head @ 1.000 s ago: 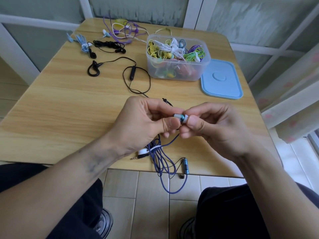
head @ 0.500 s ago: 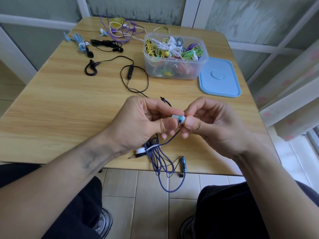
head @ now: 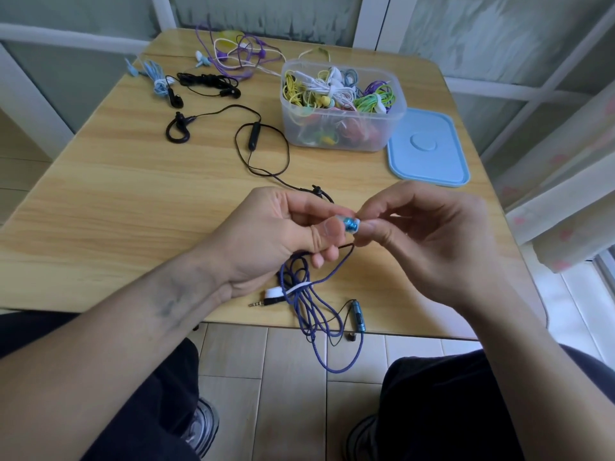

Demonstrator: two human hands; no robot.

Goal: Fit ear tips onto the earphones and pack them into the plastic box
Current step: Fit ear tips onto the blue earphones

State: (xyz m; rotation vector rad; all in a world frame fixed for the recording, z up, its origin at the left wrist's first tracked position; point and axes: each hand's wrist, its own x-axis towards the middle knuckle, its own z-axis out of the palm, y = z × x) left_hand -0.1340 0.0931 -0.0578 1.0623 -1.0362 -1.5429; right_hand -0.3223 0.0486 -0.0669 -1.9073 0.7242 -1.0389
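A metallic blue earbud (head: 351,225) sits between my two hands above the table's near edge. My left hand (head: 283,234) pinches its left end, where a pale ear tip shows, between thumb and fingers. My right hand (head: 429,241) pinches its right end with thumb and forefinger. Its dark blue cable (head: 314,294) hangs below in loops bound by a white tie, with the jack (head: 258,303) and blue remote (head: 358,316) at the table edge. The clear plastic box (head: 342,108), full of coloured earphones, stands open at the back.
The light blue lid (head: 427,149) lies right of the box. Black neckband earphones (head: 233,141) lie mid-table. Black (head: 206,84), light blue (head: 154,79) and purple-white earphones (head: 239,54) lie at the back left. A curtain (head: 565,194) hangs beside the table on the right.
My right fingers have shifted on the earbud's right end and opened out a little, so more of the blue body shows. The left hand keeps its pinch.
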